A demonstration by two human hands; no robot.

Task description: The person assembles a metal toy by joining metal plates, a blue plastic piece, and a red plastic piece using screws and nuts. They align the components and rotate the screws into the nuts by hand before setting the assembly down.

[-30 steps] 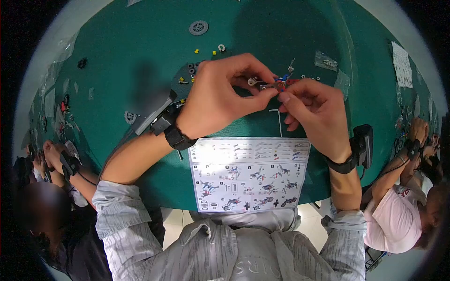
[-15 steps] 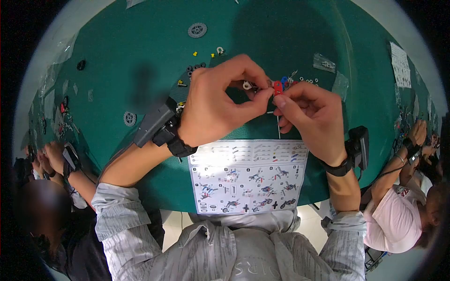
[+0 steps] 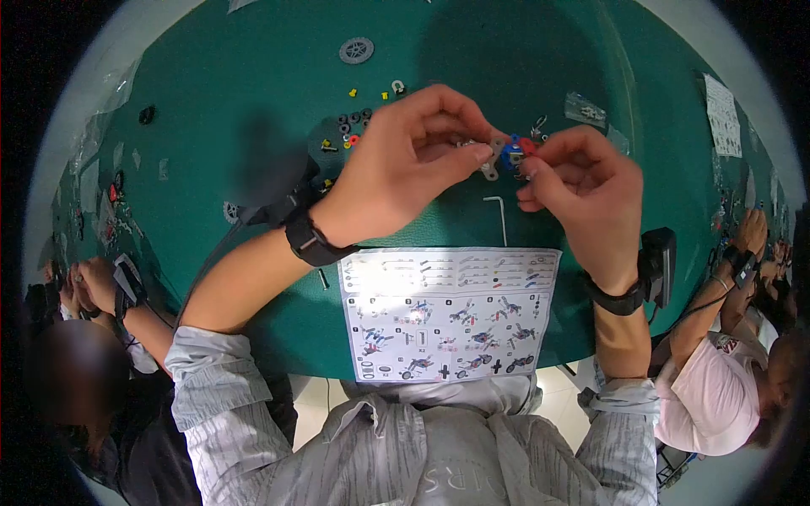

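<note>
My left hand (image 3: 401, 173) is closed in a pinch on a small grey metal plate with holes (image 3: 492, 171), part of a model assembly. Close beside the plate, a blue part (image 3: 511, 155) shows between my two hands. The thumb and fingers of my right hand (image 3: 584, 185) are closed on a small red part (image 3: 528, 147) at the assembly's right side. Fingers hide much of these pieces. Below the hands, an L-shaped hex key (image 3: 504, 221) lies on the green table.
A printed instruction sheet (image 3: 451, 325) lies at the table's near edge. Black rings (image 3: 344, 128), yellow bits (image 3: 353, 93), a grey spoked wheel (image 3: 356, 51) and a plastic bag of parts (image 3: 585, 110) lie around. Other people work at both sides.
My right hand has moved right and slightly up with the red part, which has tilted. The grey plate and blue part now show more between my hands; the hex key lies uncovered.
</note>
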